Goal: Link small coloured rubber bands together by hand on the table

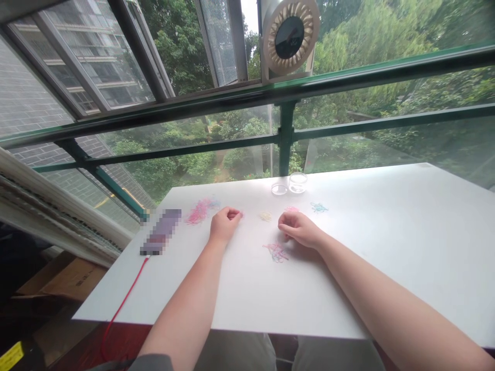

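- The left hand [224, 224] is over the table [348, 304], just right of the large, mostly pink pile [198, 212]. Its fingers are curled, with the thumb and forefinger tips drawn close together.
- A faint pink patch [242, 215] shows at those fingertips; I cannot tell whether it is pinched or lies on the table.
- The right hand [298, 229] is bent inward, fingers curled towards the thumb, between the yellow pile and the teal pile. I cannot tell whether it pinches anything.
- The thin, coloured pieces lie in 5 clear piles. The large pile is at left, with pale blue pieces at its far right side.
- The yellow pile [265, 216] lies between the 2 hands.
- A small pink pile [292, 209] is just beyond the right hand, which partly covers it.
- The teal pile [319, 207] lies to the far right of that hand.
- The mixed pile [276, 252] is on its near left side.
- At the far edge stand 2 clear round dishes: the low dish [279, 189] at left, the taller dish [297, 183] at right.
- At left lies a blurred phone [162, 232], with a red cable [131, 292] running over the near edge.
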A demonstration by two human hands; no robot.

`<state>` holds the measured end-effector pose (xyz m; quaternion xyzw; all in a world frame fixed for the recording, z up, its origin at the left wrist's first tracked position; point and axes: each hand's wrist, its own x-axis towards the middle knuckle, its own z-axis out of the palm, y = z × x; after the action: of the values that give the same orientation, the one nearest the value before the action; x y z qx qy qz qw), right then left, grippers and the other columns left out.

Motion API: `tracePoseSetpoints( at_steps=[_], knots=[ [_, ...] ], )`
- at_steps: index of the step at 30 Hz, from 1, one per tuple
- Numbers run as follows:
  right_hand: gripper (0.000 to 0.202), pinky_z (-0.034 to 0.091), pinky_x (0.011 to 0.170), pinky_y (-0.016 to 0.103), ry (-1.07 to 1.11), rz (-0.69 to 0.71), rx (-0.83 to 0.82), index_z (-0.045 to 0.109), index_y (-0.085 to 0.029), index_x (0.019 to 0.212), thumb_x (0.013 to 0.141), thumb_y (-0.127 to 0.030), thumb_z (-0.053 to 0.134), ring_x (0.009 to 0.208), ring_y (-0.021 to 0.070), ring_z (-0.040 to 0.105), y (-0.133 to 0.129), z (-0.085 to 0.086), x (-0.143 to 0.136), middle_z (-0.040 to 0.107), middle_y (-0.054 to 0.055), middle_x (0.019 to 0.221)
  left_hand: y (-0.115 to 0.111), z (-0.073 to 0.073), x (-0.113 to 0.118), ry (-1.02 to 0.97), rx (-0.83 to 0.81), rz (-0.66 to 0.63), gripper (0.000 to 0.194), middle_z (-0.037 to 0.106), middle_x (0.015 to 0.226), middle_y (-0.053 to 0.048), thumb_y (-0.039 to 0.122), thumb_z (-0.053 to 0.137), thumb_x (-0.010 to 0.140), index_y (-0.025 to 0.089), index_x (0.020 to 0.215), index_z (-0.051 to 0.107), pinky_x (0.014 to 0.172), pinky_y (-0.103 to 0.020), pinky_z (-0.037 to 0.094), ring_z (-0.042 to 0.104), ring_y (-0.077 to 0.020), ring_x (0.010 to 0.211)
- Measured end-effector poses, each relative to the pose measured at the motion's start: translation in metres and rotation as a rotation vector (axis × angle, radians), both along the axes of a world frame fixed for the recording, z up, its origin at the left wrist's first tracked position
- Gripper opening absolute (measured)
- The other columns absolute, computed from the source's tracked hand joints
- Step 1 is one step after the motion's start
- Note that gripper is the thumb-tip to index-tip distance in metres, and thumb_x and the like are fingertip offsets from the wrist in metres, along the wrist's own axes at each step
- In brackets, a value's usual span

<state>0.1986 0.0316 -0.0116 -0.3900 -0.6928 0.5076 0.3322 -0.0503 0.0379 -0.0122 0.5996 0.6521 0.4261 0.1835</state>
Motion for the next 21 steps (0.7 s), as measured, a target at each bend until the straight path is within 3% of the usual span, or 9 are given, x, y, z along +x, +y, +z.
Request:
tracePoseSetpoints(
  at_steps=[10, 21],
  knots=[
    [0.008, 0.044, 0.049, 0.023, -0.010, 0.001, 0.008, 0.051, -0.017, 0.071, 0.075, -0.024, 0.054, 0.050, 0.0105, 0.054, -0.0006, 0.0007, -0.0002, 0.049, -0.004, 0.059, 0.0015, 0.0002, -0.0018, 0.012, 0.061, -0.032, 0.017, 0.071, 0.085, -0.004, 0.023, 0.057, 0.076, 0.017, 0.088, 0.067, 0.072, -0.026, 0.051, 0.065, -0.0147, 0.076],
    [0.008, 0.044, 0.049, 0.022, -0.024, 0.000, 0.013, 0.050, -0.017, 0.071, 0.076, -0.023, 0.053, 0.050, 0.0097, 0.053, -0.0007, 0.0026, -0.0008, 0.048, -0.004, 0.059, 0.0053, -0.0054, -0.0043, 0.002, 0.093, -0.034, 0.024, 0.071, 0.087, -0.005, 0.010, 0.053, 0.072, 0.016, 0.091, 0.065, 0.074, -0.026, 0.052, 0.066, -0.0143, 0.079]
  ],
)
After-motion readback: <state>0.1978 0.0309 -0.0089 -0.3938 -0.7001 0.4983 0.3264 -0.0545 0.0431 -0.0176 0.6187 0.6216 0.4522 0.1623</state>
